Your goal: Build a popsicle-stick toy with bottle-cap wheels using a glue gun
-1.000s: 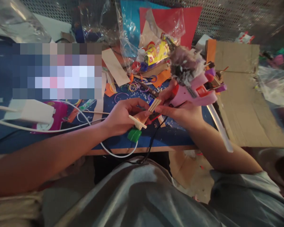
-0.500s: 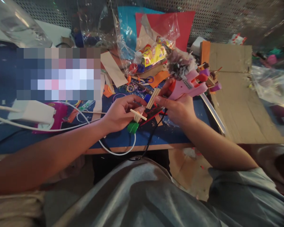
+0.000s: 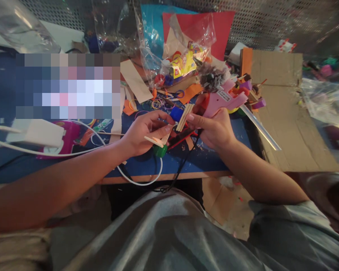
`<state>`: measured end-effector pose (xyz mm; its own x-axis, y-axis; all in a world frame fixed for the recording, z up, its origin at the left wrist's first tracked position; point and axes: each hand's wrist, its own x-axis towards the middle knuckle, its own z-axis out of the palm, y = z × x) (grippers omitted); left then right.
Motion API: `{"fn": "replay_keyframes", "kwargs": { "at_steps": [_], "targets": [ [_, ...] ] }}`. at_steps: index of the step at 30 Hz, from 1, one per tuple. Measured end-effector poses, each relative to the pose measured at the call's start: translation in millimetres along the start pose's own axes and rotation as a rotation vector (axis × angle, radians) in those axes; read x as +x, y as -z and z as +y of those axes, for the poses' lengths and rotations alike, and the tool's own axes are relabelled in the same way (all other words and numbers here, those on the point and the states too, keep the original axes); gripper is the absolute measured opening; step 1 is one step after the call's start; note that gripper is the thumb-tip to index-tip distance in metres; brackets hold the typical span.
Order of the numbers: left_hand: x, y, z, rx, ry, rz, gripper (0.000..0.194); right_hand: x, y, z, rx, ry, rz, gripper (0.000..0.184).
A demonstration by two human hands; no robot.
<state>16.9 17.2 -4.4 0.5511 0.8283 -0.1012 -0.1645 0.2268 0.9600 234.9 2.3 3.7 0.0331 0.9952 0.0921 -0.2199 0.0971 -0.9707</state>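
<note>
My left hand (image 3: 147,131) is closed in a pinch on a small piece of pale wooden sticks (image 3: 158,141), just above a green cap (image 3: 160,151). My right hand (image 3: 214,126) is wrapped around a pink glue gun (image 3: 224,99). A clear glue stick (image 3: 261,128) slants out from the gun's right side. At my right thumb is a flat row of short wooden sticks (image 3: 185,117), with a blue cap (image 3: 176,113) against its left side. My left fingertips are close to the blue cap; whether they touch it I cannot tell.
A blue table (image 3: 209,156) carries paper scraps, rubber bands and a plastic bag (image 3: 183,60). Cardboard (image 3: 288,124) lies at right. A white charger (image 3: 42,133) with cables sits at left, and a clear bottle (image 3: 22,28) stands behind. A black cord (image 3: 183,162) hangs over the front edge.
The glue gun has tilted, and its glue stick's end has swung up and right. The row of sticks has shifted slightly right, showing more blue cap. The left hand's stick piece has turned.
</note>
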Motion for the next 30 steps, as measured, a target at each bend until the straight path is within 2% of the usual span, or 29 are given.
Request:
{"fn": "replay_keyframes", "kwargs": {
  "at_steps": [4,9,16,22,26,30],
  "targets": [
    [-1.1,0.9,0.6,-0.001,0.009,-0.019,0.05,0.0,-0.4,-2.4,0.055,0.006,-0.006,0.069],
    [-2.6,1.6,1.2,-0.029,0.001,-0.013,0.062,-0.1,2.5,-3.1,0.026,-0.029,-0.052,0.07],
    [-0.6,4.0,-1.4,-0.07,-0.015,0.061,0.07,-4.2,3.7,-5.8,0.021,-0.06,-0.194,0.064],
    [3.5,7.0,3.9,-0.205,-0.104,0.154,0.067,-2.6,1.0,-10.2,-0.014,-0.122,-0.165,0.071],
    [2.2,8.4,6.0,-0.184,-0.104,0.087,0.067,-0.8,0.6,-8.1,-0.019,-0.129,-0.133,0.072],
    [-3.5,6.6,6.3,-0.103,-0.071,-0.063,0.059,-1.1,-3.3,-4.0,-0.025,-0.092,-0.095,0.071]
  ]
}}
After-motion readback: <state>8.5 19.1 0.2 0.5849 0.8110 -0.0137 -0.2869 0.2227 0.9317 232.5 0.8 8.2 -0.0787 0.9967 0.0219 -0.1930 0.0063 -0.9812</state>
